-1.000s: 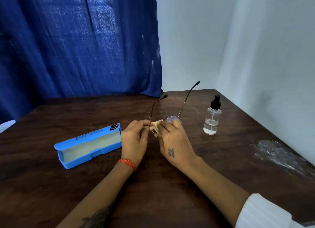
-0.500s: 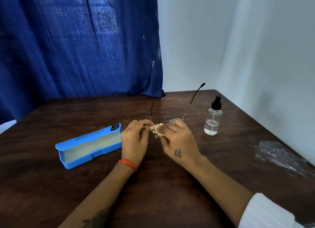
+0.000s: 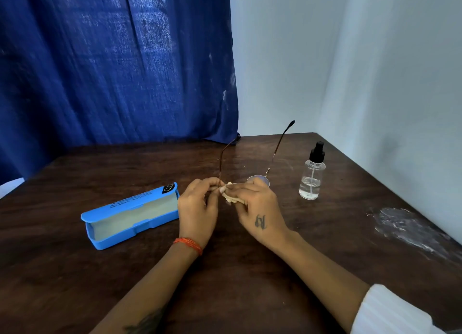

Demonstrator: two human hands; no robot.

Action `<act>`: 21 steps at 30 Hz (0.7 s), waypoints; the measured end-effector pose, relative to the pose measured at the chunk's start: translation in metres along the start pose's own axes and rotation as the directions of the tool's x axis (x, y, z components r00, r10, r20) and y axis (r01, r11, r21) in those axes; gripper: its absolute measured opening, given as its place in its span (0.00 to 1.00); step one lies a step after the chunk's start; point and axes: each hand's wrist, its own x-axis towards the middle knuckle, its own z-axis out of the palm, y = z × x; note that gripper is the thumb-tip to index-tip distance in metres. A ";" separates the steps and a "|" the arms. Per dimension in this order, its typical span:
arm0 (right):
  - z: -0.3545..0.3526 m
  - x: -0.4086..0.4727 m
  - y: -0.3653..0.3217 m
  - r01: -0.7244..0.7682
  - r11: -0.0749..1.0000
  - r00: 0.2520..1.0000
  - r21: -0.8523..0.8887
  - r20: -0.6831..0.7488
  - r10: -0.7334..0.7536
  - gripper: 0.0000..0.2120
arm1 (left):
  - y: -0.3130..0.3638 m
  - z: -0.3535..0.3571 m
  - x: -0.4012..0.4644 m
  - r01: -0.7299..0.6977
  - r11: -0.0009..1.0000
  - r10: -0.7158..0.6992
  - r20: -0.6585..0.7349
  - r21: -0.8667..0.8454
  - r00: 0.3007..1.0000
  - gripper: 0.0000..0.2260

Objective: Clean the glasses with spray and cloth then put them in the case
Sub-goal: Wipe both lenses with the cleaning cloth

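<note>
Two hands meet above the middle of the dark wooden table (image 3: 225, 283), and between them are the glasses (image 3: 260, 177). Well to the left of that grip lies the blue case (image 3: 130, 216), open on the tabletop. The left hand (image 3: 197, 206) pinches the frame at the hinge of one temple arm, which rises away from the fingers. The right hand (image 3: 260, 208) pinches a pale cloth (image 3: 231, 196) against one lens; the other lens shows just beyond its knuckles. To the right of the grip stands the spray bottle (image 3: 312, 176), upright and apart from both hands.
</note>
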 end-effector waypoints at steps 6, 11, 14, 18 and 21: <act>-0.003 -0.003 -0.001 0.080 0.966 0.996 -0.245 -0.014 -0.086 0.07 | 0.000 -0.003 0.002 -0.045 0.998 0.043 0.038 0.037 0.998 0.08; 0.003 -0.002 -0.008 0.055 0.918 0.996 -0.392 0.080 -0.026 0.13 | 0.000 -0.002 0.001 -0.086 0.994 0.083 0.048 0.068 0.995 0.09; 0.005 -0.002 -0.006 0.021 0.974 0.994 -0.227 0.105 0.003 0.16 | 0.000 -0.001 -0.001 -0.077 0.995 0.075 0.034 0.055 0.997 0.09; 0.002 -0.001 -0.001 -0.030 0.999 0.999 -0.038 0.034 0.031 0.15 | 0.001 -0.001 -0.001 -0.046 0.999 0.046 0.014 0.028 0.999 0.08; -0.001 -0.002 0.000 -0.031 1.000 0.999 -0.008 -0.031 0.030 0.15 | 0.002 -0.001 0.000 -0.038 0.999 0.038 0.008 0.015 0.999 0.07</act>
